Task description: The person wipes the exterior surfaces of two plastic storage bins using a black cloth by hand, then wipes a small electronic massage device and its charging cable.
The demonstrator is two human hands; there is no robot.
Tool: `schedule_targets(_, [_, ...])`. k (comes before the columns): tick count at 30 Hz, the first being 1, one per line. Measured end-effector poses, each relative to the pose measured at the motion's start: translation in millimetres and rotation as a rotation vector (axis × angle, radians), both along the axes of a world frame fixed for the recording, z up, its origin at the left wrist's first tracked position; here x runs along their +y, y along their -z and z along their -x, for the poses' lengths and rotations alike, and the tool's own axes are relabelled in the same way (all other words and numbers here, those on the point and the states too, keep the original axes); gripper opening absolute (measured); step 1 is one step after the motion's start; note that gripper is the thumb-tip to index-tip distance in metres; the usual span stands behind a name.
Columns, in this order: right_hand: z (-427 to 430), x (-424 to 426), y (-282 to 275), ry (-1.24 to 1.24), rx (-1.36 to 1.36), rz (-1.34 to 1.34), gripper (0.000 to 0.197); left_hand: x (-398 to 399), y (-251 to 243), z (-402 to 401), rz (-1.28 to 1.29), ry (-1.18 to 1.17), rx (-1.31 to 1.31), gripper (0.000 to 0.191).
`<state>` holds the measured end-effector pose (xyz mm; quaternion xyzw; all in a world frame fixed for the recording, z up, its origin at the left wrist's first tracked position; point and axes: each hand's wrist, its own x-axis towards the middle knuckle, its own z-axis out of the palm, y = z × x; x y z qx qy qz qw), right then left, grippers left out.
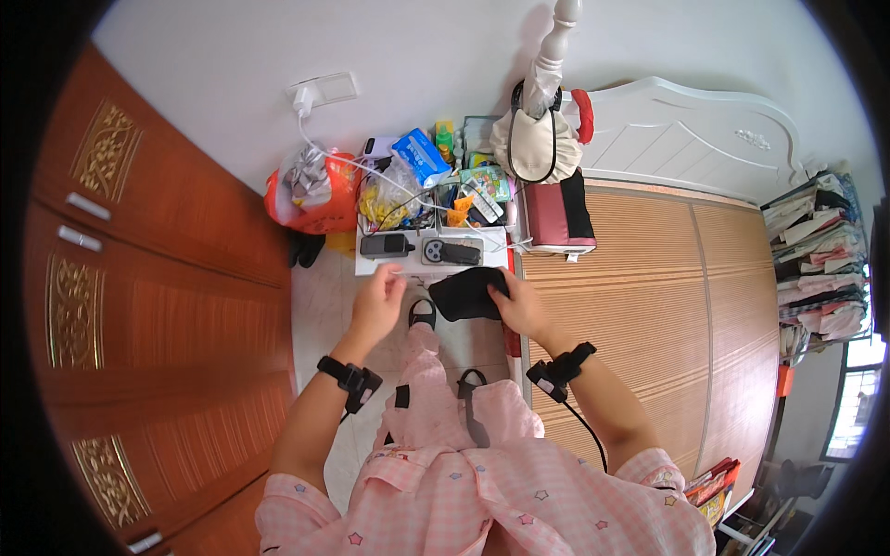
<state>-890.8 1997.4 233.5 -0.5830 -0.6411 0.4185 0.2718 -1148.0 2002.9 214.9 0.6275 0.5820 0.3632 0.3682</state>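
Observation:
My right hand (526,306) grips one edge of a black cloth piece (464,296), possibly a pouch. It hangs flat in front of the nightstand's near edge. My left hand (379,300) is raised to the left of the cloth, apart from it, with its fingers curled together. Whether something thin is pinched in its fingertips is unclear. Both wrists wear black straps with small devices. Just beyond my hands, a white nightstand (417,267) carries a dark handheld device (384,245) and a phone (452,251) with a black object lying across it.
Storage bins (400,226) hold bags, tubes and a remote control (483,200). A white cable (375,169) crosses them from the wall socket. Left are a red plastic bag (316,215) and a wooden wardrobe (174,278). A mat-covered bed (640,278) lies right, with a pink-black box (553,215).

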Motion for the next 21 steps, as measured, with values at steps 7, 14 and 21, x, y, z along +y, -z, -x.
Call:
schedule_targets(7, [12,102,6,0.221,-0.043,-0.043,0.033,165,27,16,-0.048,0.027,0.233,0.006])
schedule_targets(14, [38,186,37,0.302,-0.455,0.032,0.042,274,72,-13,-0.233,0.298,0.561,0.030])
schedule_targets(21, [56,200,71,0.294,-0.424,0.096,0.033,313,108,-23,-0.181,0.405,0.802,0.026])
